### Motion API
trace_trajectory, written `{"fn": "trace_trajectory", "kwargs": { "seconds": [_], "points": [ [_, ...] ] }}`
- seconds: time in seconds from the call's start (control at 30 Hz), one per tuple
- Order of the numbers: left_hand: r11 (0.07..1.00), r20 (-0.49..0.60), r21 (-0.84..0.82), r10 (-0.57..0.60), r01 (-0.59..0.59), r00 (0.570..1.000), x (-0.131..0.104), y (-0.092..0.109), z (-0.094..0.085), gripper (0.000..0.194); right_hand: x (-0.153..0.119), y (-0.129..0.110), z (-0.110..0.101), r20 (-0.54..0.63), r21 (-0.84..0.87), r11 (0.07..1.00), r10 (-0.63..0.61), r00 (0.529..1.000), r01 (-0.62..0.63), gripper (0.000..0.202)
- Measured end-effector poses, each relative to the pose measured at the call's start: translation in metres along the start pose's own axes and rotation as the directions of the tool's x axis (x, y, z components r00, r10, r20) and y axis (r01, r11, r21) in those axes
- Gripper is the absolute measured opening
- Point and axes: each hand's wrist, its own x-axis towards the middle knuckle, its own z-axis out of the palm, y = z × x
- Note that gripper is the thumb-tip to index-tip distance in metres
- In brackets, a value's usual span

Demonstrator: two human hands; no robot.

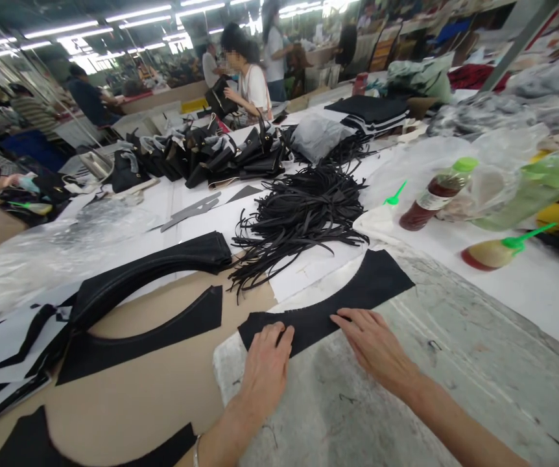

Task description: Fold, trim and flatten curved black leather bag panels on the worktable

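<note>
A black curved piece (357, 285), which looks like leather or fabric, lies flat on a grey, scuffed slab with its concave edge facing away from me. My left hand (268, 357) has its bent fingers pressed on the left end of the piece, close to that edge. Near the middle, my right hand (374, 344) pinches at the piece with thumb and fingertips. What sits under the fingertips is partly hidden. Left of the slab, a similar black curved piece (163, 334) rests on brown board, below a stack of such pieces (157, 259).
A heap of black strips (309, 201) lies beyond the slab (454, 363). To the right are a bottle of dark red liquid (435, 198) and a squeeze bottle with green nozzle (496, 251). Black bags (202, 152) line the back; co-workers sit and stand farther off.
</note>
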Motion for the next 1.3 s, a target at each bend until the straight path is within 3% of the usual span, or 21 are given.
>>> {"fn": "trace_trajectory", "kwargs": {
  "seconds": [0.17,0.3,0.37,0.43,0.47,0.53,0.63,0.7,0.8,0.9,1.03,1.13,1.23,1.3],
  "points": [
    [0.995,0.047,-0.041,-0.092,0.094,0.995,-0.015,0.006,0.005,0.037,-0.001,-0.033,0.008,-0.019,0.104,0.993,-0.06,0.998,0.062,0.043],
    [0.974,0.06,-0.16,-0.152,0.16,0.987,-0.026,0.001,0.001,0.034,-0.003,-0.039,0.006,-0.01,0.179,0.981,-0.069,0.998,0.07,0.04],
    [0.947,-0.004,-0.164,-0.282,0.277,0.959,-0.026,-0.012,-0.005,0.032,-0.002,-0.029,0.001,-0.008,0.191,0.981,0.02,1.0,-0.018,0.037],
    [0.891,-0.102,-0.079,-0.453,0.447,0.886,-0.023,-0.031,-0.01,0.034,0.001,-0.007,-0.006,-0.016,0.188,0.962,0.206,0.978,-0.2,0.034],
    [0.853,-0.123,-0.013,-0.519,0.521,0.846,-0.02,-0.043,-0.012,0.038,0.002,0.008,-0.011,-0.021,0.183,0.932,0.322,0.947,-0.313,0.033],
    [0.772,-0.067,0.056,-0.63,0.633,0.774,-0.012,-0.067,-0.01,0.044,0.005,0.044,-0.022,-0.039,0.157,0.838,0.534,0.845,-0.522,0.034],
    [0.707,0.096,-0.062,-0.698,0.704,0.709,0.001,-0.092,-0.003,0.045,0.008,0.098,-0.039,-0.087,0.085,0.707,0.707,0.701,-0.702,0.037],
    [0.645,0.165,-0.216,-0.716,0.733,0.679,0.006,-0.1,-0.002,0.04,0.011,0.124,-0.045,-0.093,0.052,0.644,0.764,0.639,-0.763,0.038],
    [0.479,0.217,-0.486,-0.745,0.731,0.631,0.009,-0.098,-0.005,0.031,0.02,0.142,-0.044,-0.048,0.023,0.59,0.807,0.588,-0.807,0.036],
    [0.348,0.203,-0.685,-0.752,0.64,0.627,0.009,-0.087,-0.012,0.031,0.028,0.143,-0.037,0.005,-0.005,0.557,0.831,0.557,-0.831,0.034],
    [0.31,0.108,-0.788,-0.781,0.532,0.615,0.011,-0.065,-0.02,0.036,0.033,0.137,-0.032,0.041,-0.039,0.504,0.864,0.503,-0.863,0.036],
    [0.295,0.068,-0.842,-0.772,0.451,0.632,0.011,-0.05,-0.025,0.045,0.035,0.137,-0.031,0.062,-0.042,0.467,0.884,0.464,-0.883,0.035],
    [0.266,0.065,-0.879,-0.754,0.394,0.654,0.009,-0.038,-0.027,0.049,0.037,0.139,-0.031,0.092,-0.025,0.444,0.893,0.441,-0.895,0.027],
    [0.241,0.101,-0.873,-0.76,0.423,0.642,0.006,-0.031,-0.029,0.048,0.037,0.141,-0.032,0.109,-0.008,0.435,0.896,0.431,-0.901,0.022]
  ]
}}
